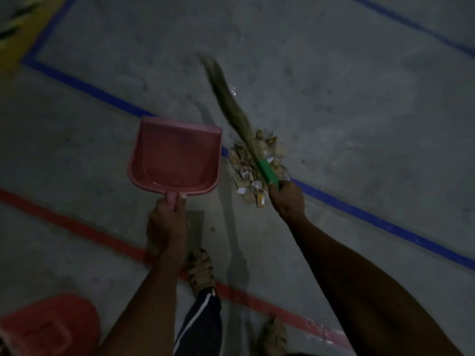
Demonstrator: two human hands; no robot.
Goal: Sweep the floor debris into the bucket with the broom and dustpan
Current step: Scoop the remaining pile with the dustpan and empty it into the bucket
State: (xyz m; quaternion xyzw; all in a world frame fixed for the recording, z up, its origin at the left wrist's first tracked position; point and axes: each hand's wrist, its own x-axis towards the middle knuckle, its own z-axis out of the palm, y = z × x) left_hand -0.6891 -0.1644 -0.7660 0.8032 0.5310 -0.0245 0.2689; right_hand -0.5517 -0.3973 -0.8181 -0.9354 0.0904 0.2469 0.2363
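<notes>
My left hand (167, 224) grips the short handle of a pink dustpan (177, 155), held above the floor with its open mouth pointing away from me; the pan looks empty. My right hand (289, 201) grips the green handle of a straw broom (231, 106), whose bristles slant up and to the left over a pile of paper and cardboard scraps (257, 168). The pile lies on the grey floor on a blue line, just right of the dustpan. At the bottom left corner a red bucket (48, 327) is partly in view.
The grey concrete floor (359, 98) carries blue lines (385, 222) and a red line (77, 227). A yellow-and-black striped strip (18, 34) runs at the top left. My sandalled feet (201, 269) stand near the red line. A small clear scrap (232, 91) lies beside the bristles.
</notes>
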